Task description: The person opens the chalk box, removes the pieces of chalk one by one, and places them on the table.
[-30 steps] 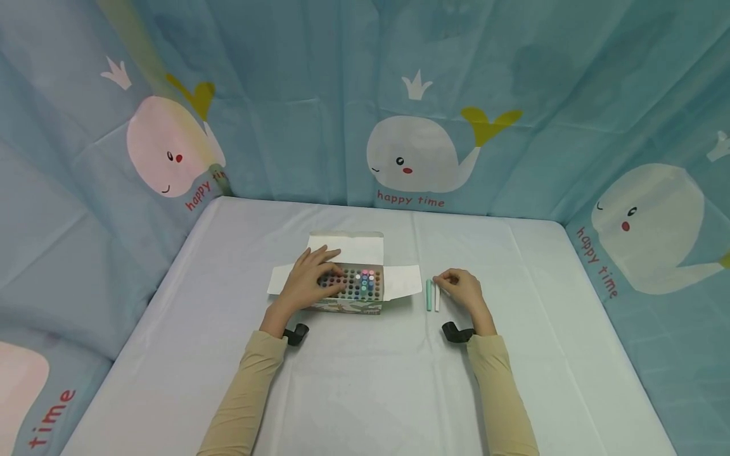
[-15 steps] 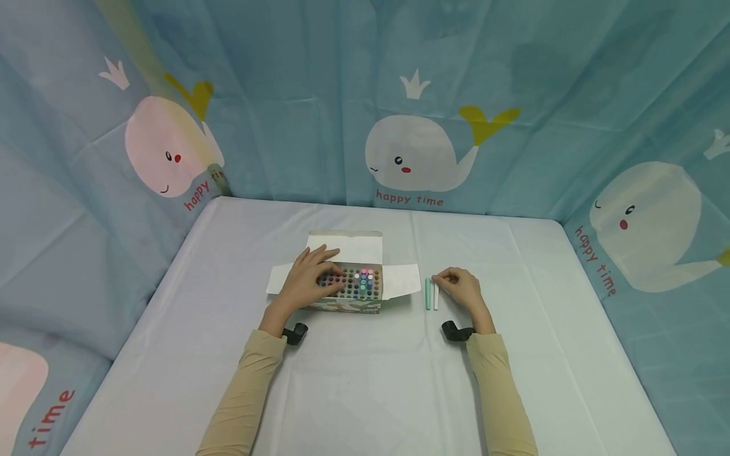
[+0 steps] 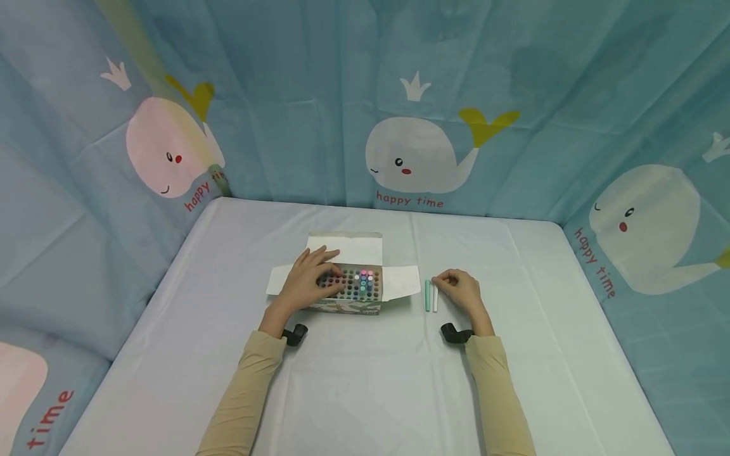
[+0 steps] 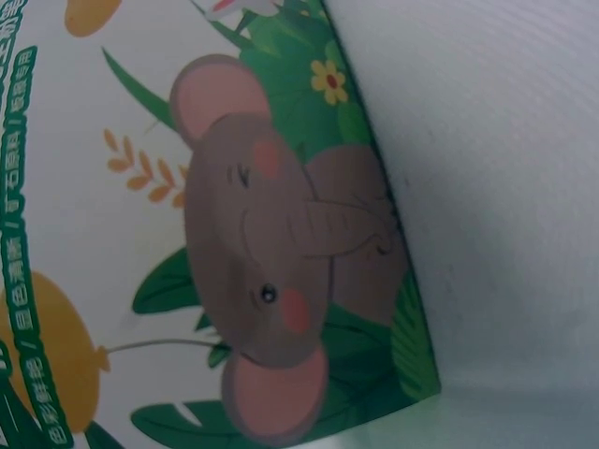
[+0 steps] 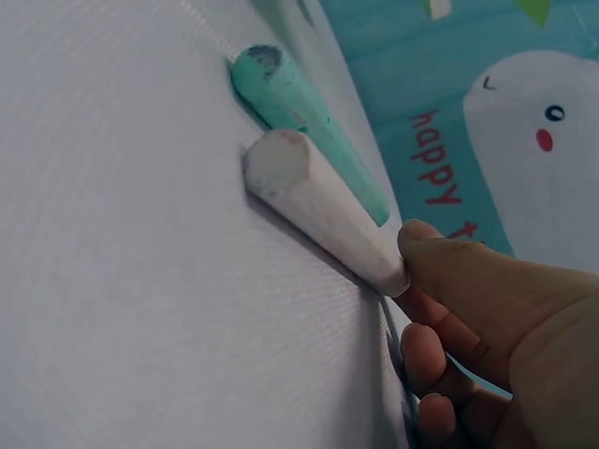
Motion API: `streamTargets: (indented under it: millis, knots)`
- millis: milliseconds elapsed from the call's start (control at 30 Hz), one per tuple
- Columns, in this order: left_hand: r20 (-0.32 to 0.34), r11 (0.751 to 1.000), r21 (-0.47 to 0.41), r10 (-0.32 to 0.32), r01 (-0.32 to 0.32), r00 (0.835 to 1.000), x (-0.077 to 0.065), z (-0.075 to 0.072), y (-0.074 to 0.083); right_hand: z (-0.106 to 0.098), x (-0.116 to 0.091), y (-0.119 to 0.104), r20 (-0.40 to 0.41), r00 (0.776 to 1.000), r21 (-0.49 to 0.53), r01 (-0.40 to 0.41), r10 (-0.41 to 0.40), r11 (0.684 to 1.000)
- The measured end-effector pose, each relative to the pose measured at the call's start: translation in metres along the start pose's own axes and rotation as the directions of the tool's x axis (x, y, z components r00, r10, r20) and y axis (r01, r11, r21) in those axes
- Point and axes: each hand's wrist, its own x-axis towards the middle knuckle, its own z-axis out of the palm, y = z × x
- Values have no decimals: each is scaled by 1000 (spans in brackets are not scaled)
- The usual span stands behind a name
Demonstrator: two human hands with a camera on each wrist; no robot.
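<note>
My left hand (image 3: 302,283) lies over the left part of an open cardboard box (image 3: 349,307), thumb and index finger curved apart above its rows of round spots, other fingers extended. A few pink, white and blue chalk ends (image 3: 364,283) show toward the right of these rows. In the left wrist view, the box's printed elephant side (image 4: 257,234) fills most of the frame. To the right, my right hand (image 3: 463,290) pinches the far end of a white chalk stick (image 5: 323,208) lying on the cloth. Beside it lies a green chalk stick (image 5: 309,126).
A white cloth (image 3: 365,380) covers the table. The box's side flap (image 3: 402,282) and back flap (image 3: 356,249) stick outward, the side one reaching close to the green chalk. A blue whale-print curtain (image 3: 285,126) hangs behind and at both sides.
</note>
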Motion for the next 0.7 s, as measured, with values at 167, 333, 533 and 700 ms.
streamTargets:
  millis: [167,333,533,700]
  knots:
    - [2,1000,-2,-3,3,1000,0,2,-1,-1,-3,-1,-8,1000,19,3,-3,1000]
    - [8,1000,-2,-5,5,1000,0,2,-1,-3,-5,-3,-31,999,60,26,-25,998]
    - [9,1000,10,-10,10,1000,0,2,-1,-6,-8,-13,-104,991,118,99,-87,988]
    - [3,1000,7,-8,8,1000,1,1,0,-6,-7,-20,-234,957,113,200,-169,973]
